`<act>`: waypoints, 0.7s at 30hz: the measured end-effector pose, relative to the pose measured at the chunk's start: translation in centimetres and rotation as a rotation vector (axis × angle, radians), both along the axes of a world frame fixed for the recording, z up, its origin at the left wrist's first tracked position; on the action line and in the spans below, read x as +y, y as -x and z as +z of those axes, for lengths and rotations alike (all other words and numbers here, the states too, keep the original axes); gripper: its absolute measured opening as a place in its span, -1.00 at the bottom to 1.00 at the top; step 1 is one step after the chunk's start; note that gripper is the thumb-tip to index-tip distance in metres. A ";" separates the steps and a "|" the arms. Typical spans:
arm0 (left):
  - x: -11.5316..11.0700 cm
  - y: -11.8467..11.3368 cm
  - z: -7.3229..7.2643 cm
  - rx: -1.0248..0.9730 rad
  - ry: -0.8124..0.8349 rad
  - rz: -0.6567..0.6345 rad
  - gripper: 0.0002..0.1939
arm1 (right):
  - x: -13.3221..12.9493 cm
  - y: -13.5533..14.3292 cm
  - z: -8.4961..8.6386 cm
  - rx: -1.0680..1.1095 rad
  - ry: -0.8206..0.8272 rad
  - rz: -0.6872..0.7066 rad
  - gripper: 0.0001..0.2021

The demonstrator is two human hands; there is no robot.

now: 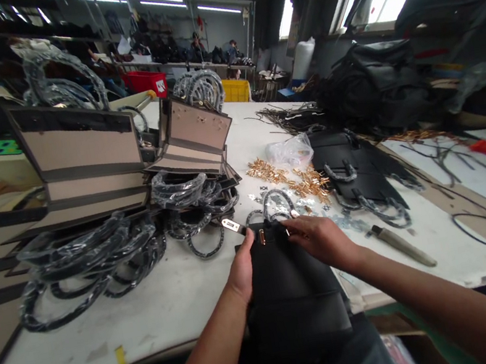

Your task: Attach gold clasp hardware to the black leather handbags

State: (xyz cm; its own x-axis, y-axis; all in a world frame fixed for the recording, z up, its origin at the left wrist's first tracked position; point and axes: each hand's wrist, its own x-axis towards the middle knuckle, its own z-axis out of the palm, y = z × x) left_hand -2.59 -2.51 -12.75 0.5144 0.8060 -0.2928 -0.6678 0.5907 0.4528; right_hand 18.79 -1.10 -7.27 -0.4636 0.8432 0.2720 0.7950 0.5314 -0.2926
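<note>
A black leather handbag piece (pixel 294 289) hangs over the table's front edge toward my lap, its upper end on the tabletop. My left hand (pixel 242 270) grips its left edge, thumb on top and fingers hidden underneath. Beside that thumb a strap end with a shiny metal plate (pixel 233 226) sticks out to the left. A gold-coloured clasp fitting (pixel 262 237) sits on the black leather between the hands. My right hand (pixel 321 240) is closed in a pinch at the upper right of the piece; what its fingertips hold is too small to name. Plastic-wrapped handles (pixel 276 198) rise just behind.
Gold-coloured metal fittings (pixel 309 186) lie piled beyond the hands near a clear plastic bag (pixel 291 151). Handbag panels with wrapped handles (pixel 97 264) are stacked left. More black bag pieces (pixel 350 163) lie right, near a knife-like tool with an olive handle (pixel 405 246).
</note>
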 end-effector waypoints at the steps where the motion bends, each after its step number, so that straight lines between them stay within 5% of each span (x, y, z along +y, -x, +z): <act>1: 0.0 0.0 0.1 -0.001 0.002 -0.011 -0.28 | 0.1 -0.2 0.3 0.036 0.041 0.009 -0.64; 5: 0.0 0.0 0.1 0.018 0.006 0.004 -0.29 | 0.7 -1.0 1.0 0.052 0.107 0.075 -0.74; 12: 0.2 0.1 -0.8 0.031 -0.002 0.018 -0.28 | 0.5 -0.1 0.3 -0.189 -0.022 0.083 -0.73; 21: -0.2 0.1 -0.4 0.081 -0.018 0.096 -0.30 | 0.4 0.1 0.7 0.167 0.122 0.009 -0.89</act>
State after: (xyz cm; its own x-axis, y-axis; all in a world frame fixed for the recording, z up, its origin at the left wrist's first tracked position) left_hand -2.66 -2.72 -13.14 0.4103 0.8558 -0.3149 -0.6816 0.5172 0.5176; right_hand 18.65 -0.75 -6.56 -0.4281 0.8708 0.2416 0.7254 0.4906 -0.4828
